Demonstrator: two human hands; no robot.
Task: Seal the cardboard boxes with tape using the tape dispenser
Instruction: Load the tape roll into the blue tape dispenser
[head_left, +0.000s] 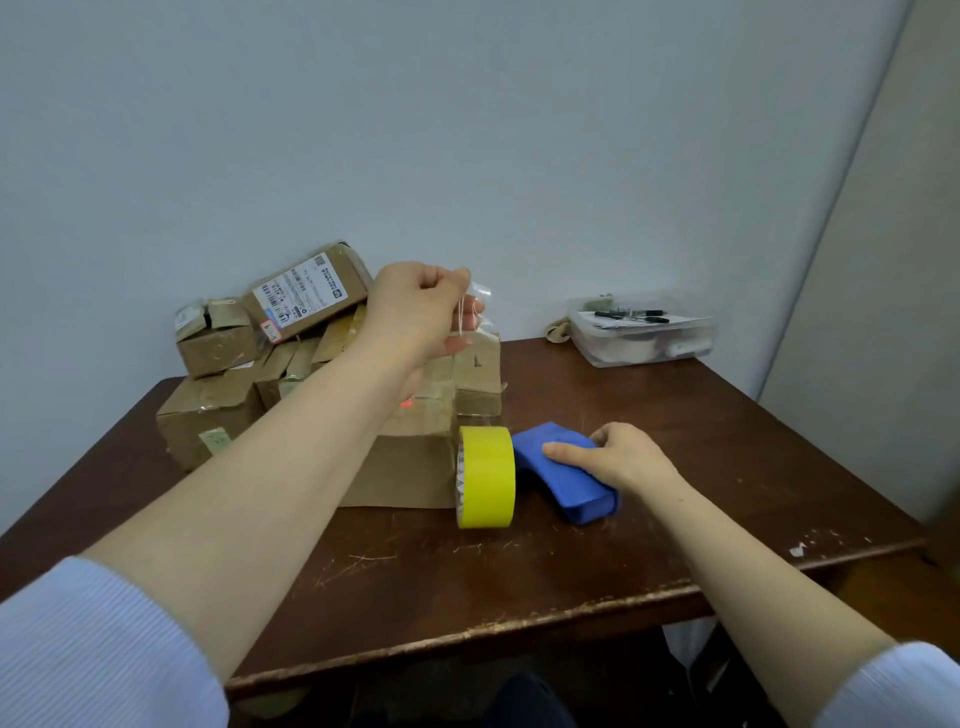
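Note:
A blue tape dispenser (574, 486) with a yellow tape roll (488, 475) lies on the brown table (727, 467), right beside a low cardboard box (410, 467). My right hand (618, 454) rests on top of the dispenser's blue body, fingers curled over it. My left hand (423, 306) is raised above the box, pinching a clear crumpled strip of tape (480, 293) between thumb and fingers. My left forearm hides much of the box's top.
Several more cardboard boxes (234, 384) are piled at the back left against the wall. A clear plastic container (641, 332) with pens and papers stands at the back right. The table's front edge (467, 634) is worn.

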